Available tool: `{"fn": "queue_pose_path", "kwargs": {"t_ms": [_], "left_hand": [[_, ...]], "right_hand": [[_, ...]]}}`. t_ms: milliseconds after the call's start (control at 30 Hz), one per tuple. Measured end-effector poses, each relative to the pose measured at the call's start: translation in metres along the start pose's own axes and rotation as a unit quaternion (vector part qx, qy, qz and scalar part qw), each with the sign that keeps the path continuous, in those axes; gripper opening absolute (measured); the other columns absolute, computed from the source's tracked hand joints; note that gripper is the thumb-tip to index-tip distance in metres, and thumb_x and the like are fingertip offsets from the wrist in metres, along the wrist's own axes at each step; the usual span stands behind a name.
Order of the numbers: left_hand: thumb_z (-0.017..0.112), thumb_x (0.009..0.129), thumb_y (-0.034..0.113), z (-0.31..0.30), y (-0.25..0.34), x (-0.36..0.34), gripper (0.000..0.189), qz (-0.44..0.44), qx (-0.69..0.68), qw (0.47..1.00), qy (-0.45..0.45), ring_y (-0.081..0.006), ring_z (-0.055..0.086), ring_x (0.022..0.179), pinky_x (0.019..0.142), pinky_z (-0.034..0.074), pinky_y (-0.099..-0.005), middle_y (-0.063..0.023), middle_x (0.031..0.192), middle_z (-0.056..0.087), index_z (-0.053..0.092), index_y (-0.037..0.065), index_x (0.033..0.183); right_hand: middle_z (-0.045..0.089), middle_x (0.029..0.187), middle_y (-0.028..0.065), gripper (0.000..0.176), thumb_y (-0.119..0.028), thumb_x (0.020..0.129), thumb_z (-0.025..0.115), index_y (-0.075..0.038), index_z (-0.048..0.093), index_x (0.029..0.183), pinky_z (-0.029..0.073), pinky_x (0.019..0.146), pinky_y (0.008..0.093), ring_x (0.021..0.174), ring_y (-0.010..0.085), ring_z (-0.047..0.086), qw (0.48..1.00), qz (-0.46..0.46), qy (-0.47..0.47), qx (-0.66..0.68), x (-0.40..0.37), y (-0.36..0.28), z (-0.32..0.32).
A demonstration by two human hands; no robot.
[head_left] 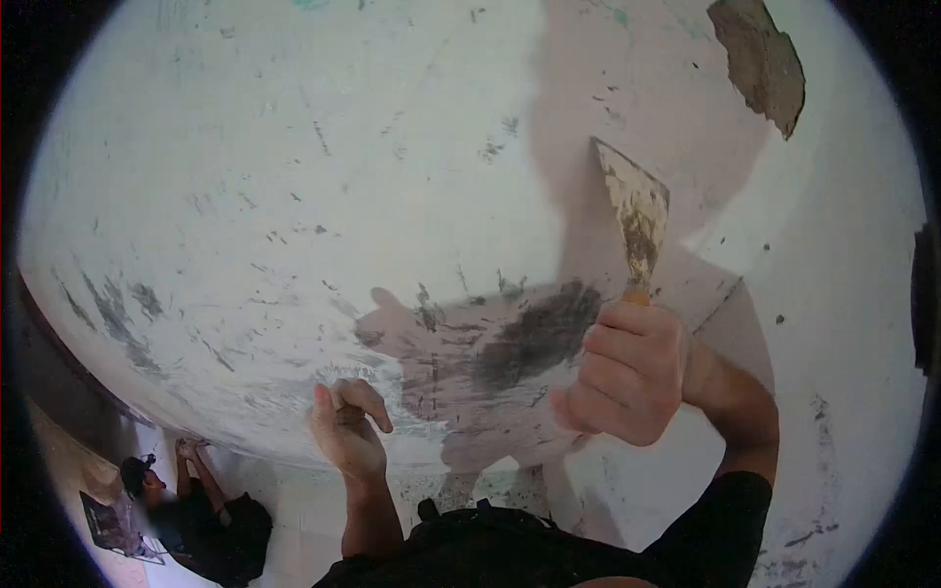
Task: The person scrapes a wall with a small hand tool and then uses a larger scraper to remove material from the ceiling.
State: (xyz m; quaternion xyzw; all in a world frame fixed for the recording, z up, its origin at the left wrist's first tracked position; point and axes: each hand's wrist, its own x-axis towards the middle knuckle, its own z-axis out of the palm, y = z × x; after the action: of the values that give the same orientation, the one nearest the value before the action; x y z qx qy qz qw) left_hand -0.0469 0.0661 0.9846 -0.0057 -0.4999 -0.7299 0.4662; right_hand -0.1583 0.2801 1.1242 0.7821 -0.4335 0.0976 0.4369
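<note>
My right hand (627, 377) is wrapped round the handle of a putty knife (639, 211). Its wide blade points up and is crusted with pale and brown residue; whether the edge touches the wall cannot be told. Only a short orange-brown bit of handle shows above my fist. Lower and to the left, my left hand (351, 426) holds nothing, its fingers loosely bent and the thumb apart from them. It is near the whitish wall (421, 176), which carries dark scuffs and scrape marks. A large dark grey smear (534, 338) lies just left of my right fist.
A brown patch (763, 64) of bare wall, its coating gone, shows at the upper right. My shadow falls across the wall. At the lower left another person (211, 529) in dark clothes is close to the wall, with arms raised, beside a dark framed object (110, 524).
</note>
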Motion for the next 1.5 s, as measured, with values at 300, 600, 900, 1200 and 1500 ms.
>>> {"fn": "queue_pose_path", "kwargs": {"t_ms": [300, 600, 900, 1200, 1500], "left_hand": [[0.025, 0.092, 0.035, 0.021, -0.012, -0.02, 0.053, 0.061, 0.028, 0.993, -0.1, -0.0208, 0.044, 0.057, 0.053, 0.036, -0.0315, -0.0106, 0.052, 0.047, 0.048, 0.003, 0.057], [0.032, 0.089, 0.034, 0.034, -0.012, -0.024, 0.048, 0.119, 0.04, 0.981, -0.149, -0.0218, 0.044, 0.063, 0.06, 0.037, -0.0339, -0.0114, 0.055, 0.049, 0.049, 0.003, 0.057], [0.032, 0.088, 0.033, 0.032, -0.01, -0.031, 0.047, 0.11, 0.047, 0.982, -0.146, -0.0219, 0.044, 0.061, 0.06, 0.036, -0.0337, -0.0117, 0.055, 0.05, 0.048, 0.003, 0.056], [0.032, 0.088, 0.032, 0.04, -0.016, -0.029, 0.046, 0.114, 0.041, 0.979, -0.165, -0.0207, 0.043, 0.059, 0.06, 0.036, -0.0334, -0.0111, 0.055, 0.05, 0.049, 0.003, 0.057], [0.044, 0.086, 0.033, 0.037, -0.01, -0.034, 0.042, 0.073, 0.022, 0.978, -0.193, -0.0201, 0.049, 0.066, 0.064, 0.037, -0.031, -0.0094, 0.063, 0.056, 0.055, 0.002, 0.061]], "right_hand": [[0.041, 0.054, -0.0001, 0.012, -0.012, 0.066, 0.061, -0.003, 0.054, 0.068, 0.035, 0.045, 0.0274, 0.051, 0.0149, 0.045, 0.993, -0.012, -0.096, -0.068, -0.011, -0.002, 0.005], [0.038, 0.051, -0.0005, 0.018, -0.006, 0.07, 0.06, -0.006, 0.047, 0.057, 0.031, 0.041, 0.0247, 0.044, 0.0105, 0.036, 0.986, -0.041, -0.13, -0.092, -0.012, -0.003, 0.0], [0.033, 0.049, -0.0012, 0.024, -0.002, 0.07, 0.057, -0.005, 0.041, 0.051, 0.029, 0.039, 0.0253, 0.043, 0.0107, 0.035, 0.968, 0.103, -0.097, 0.208, -0.032, -0.021, 0.017], [0.032, 0.048, -0.0026, 0.023, -0.003, 0.071, 0.058, -0.005, 0.045, 0.052, 0.029, 0.039, 0.0256, 0.042, 0.011, 0.036, 0.998, -0.029, -0.046, -0.015, -0.005, -0.002, 0.003], [0.037, 0.049, -0.0002, 0.016, -0.007, 0.065, 0.059, -0.005, 0.047, 0.055, 0.03, 0.041, 0.0268, 0.045, 0.0125, 0.039, 0.994, -0.044, -0.101, 0.008, -0.002, -0.005, -0.001]]}}
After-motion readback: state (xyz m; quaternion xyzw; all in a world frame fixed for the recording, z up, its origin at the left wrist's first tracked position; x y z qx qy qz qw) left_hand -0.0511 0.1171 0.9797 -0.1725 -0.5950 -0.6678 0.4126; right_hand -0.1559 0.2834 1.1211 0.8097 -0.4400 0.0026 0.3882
